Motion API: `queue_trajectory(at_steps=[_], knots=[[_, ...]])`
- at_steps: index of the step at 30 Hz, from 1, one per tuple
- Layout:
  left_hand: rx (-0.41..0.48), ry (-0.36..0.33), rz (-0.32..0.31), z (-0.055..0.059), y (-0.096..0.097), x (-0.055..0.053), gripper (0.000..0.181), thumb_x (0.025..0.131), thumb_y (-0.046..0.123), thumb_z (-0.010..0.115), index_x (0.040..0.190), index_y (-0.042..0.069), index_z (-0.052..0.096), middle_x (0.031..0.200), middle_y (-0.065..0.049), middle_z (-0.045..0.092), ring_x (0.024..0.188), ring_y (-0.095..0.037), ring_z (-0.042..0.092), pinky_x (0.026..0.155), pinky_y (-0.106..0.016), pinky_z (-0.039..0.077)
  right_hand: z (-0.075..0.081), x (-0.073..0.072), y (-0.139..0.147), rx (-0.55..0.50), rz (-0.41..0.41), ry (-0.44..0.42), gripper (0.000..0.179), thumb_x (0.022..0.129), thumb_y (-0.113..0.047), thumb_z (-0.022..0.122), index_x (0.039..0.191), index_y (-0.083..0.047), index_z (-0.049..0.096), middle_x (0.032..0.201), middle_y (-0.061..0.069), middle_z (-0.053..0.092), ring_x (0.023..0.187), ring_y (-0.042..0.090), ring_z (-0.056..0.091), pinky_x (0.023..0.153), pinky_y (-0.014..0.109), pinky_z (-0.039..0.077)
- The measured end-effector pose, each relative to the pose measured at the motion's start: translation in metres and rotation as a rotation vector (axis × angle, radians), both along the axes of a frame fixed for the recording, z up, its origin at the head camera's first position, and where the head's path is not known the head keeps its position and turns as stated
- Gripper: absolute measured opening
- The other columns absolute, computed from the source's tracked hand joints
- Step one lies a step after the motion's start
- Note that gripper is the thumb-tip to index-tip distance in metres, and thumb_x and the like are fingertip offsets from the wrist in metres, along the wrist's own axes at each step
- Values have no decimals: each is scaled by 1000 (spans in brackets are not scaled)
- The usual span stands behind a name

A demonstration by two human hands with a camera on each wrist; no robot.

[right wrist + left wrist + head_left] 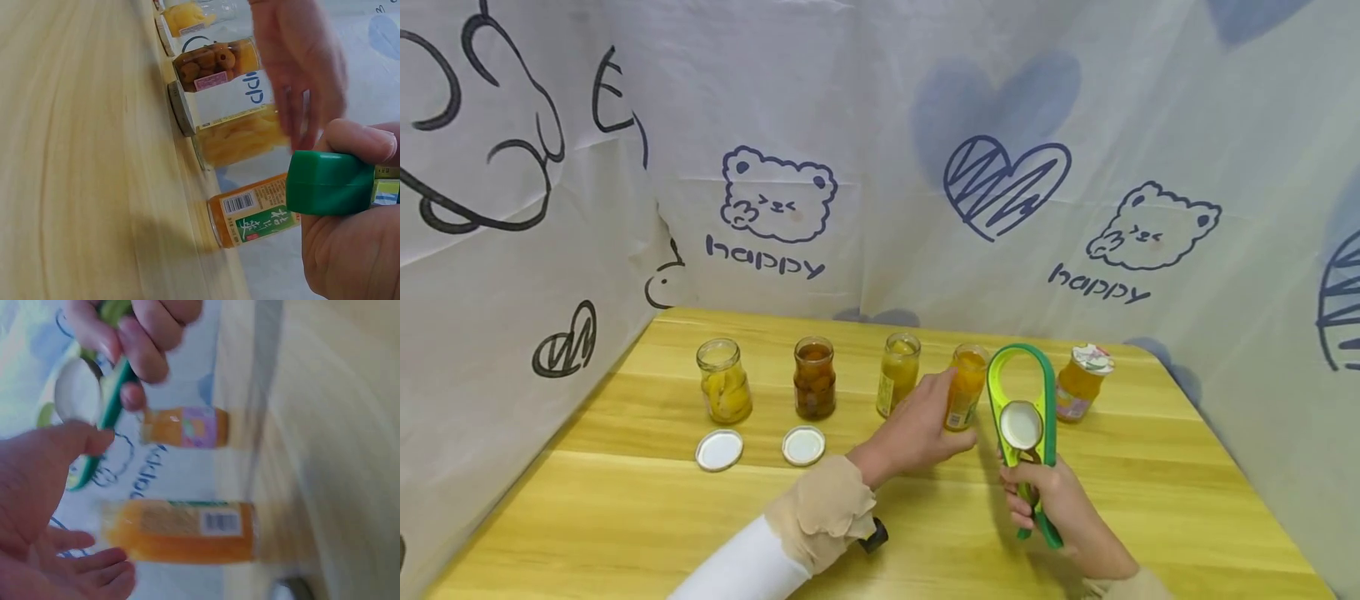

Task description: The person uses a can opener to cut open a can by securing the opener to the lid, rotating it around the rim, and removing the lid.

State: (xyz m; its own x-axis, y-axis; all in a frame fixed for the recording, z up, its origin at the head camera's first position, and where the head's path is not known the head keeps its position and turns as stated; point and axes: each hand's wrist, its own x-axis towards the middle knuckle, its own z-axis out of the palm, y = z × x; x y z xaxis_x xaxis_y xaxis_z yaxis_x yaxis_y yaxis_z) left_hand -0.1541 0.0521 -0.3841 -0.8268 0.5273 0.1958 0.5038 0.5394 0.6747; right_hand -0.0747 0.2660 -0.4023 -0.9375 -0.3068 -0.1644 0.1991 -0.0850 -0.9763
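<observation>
My left hand (921, 425) is beside an open jar of orange fruit (967, 392). In the left wrist view its thumb and fingers (103, 562) are spread loosely, with nothing between them. My right hand (1060, 500) grips the handles of a green jar opener (1051, 400), which is held up with its loop at the top. A lid (1021, 425) sits in the lower part of the opener, its white inside facing the head camera. Just left of the orange jar stands an open jar of pale yellow fruit (901, 367), partly behind the left hand.
Further left stand an open jar of dark brown fruit (815, 383) and an open jar of yellow fruit (727, 392). Two lids (803, 446) lie before them; another lid (181, 109) lies by the pale yellow jar. A capped jar (1078, 387) is at right. Printed cloth (880, 100) surrounds the table.
</observation>
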Motion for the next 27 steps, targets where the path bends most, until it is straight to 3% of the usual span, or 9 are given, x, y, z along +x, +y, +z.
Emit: queue_trajectory(at_steps=[3, 5, 9, 15, 21, 27], knots=[[-24, 91, 45, 10, 2, 9, 87, 93, 40, 72, 161, 8, 29, 148, -14, 54, 124, -26, 61, 108, -44, 53, 1, 0, 1, 0, -2, -3, 6, 97, -6, 52, 101, -10, 50, 74, -7, 54, 52, 3, 45, 47, 18, 43], [-35, 164, 38, 15, 4, 13, 80, 93, 41, 72, 157, 7, 37, 143, -13, 58, 119, -24, 63, 104, -41, 54, 2, -1, 1, -1, 0, -2, 7, 97, -7, 51, 102, -10, 50, 74, -7, 53, 52, 4, 46, 47, 18, 43], [2, 337, -47, 16, 13, 18, 66, 91, 36, 77, 144, 8, 50, 135, -9, 62, 115, -21, 63, 96, -32, 55, 2, 0, 3, -12, 18, 11, 7, 98, -7, 50, 102, -13, 51, 74, -7, 54, 52, 3, 46, 48, 18, 42], [38, 528, -130, 12, 31, 19, 69, 86, 30, 83, 142, 10, 49, 137, -6, 59, 126, -21, 57, 107, -30, 51, 2, 3, 3, -58, 82, 22, 15, 101, -8, 48, 95, -19, 55, 74, -10, 57, 53, 3, 46, 50, 18, 41], [72, 558, -204, 11, 37, 17, 70, 85, 24, 83, 143, 9, 49, 137, -6, 59, 121, -18, 59, 102, -25, 53, 4, 6, 2, -78, 72, -16, 9, 101, -10, 50, 97, -18, 51, 76, -10, 56, 54, 4, 44, 50, 18, 40], [93, 571, -278, 11, 37, 15, 64, 89, 21, 81, 143, 6, 51, 136, -8, 60, 121, -18, 60, 101, -24, 54, 4, 5, 2, -69, 117, 18, 8, 100, -6, 49, 99, -14, 48, 75, -9, 55, 54, 3, 45, 52, 18, 39]])
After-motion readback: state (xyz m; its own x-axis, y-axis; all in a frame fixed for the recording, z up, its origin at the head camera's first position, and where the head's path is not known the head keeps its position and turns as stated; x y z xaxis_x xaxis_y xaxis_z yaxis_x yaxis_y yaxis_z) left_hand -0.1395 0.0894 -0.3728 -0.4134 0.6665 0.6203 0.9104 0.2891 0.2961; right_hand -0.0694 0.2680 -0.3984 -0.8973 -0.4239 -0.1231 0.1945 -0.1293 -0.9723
